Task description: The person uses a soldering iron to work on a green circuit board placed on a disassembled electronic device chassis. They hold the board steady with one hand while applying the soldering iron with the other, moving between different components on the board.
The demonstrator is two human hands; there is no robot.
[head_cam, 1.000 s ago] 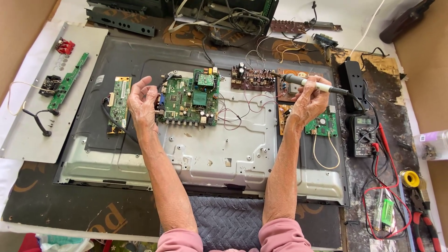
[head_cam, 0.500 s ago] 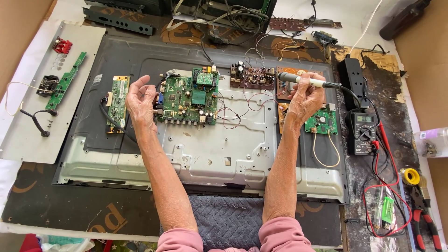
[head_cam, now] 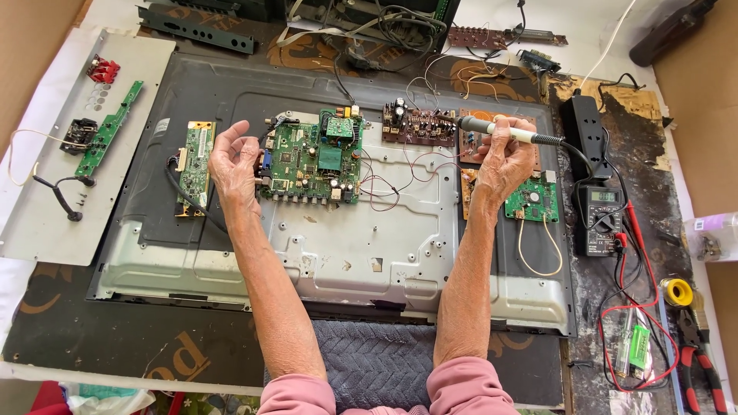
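My right hand grips a grey soldering iron held level, its tip pointing left toward a brown circuit board. My left hand hovers with loosely curled fingers beside the left edge of the large green main board; it holds nothing that I can see. Both boards sit on the metal back of a flat television panel. A narrow green board lies just left of my left hand. A small green board lies under my right wrist.
A black multimeter with red leads and a black power strip lie right of the panel. Yellow tape and red-handled pliers are at the far right. A grey plate with small parts lies left.
Both hands stay nearly still. The soldering iron has shifted only slightly in my right hand.
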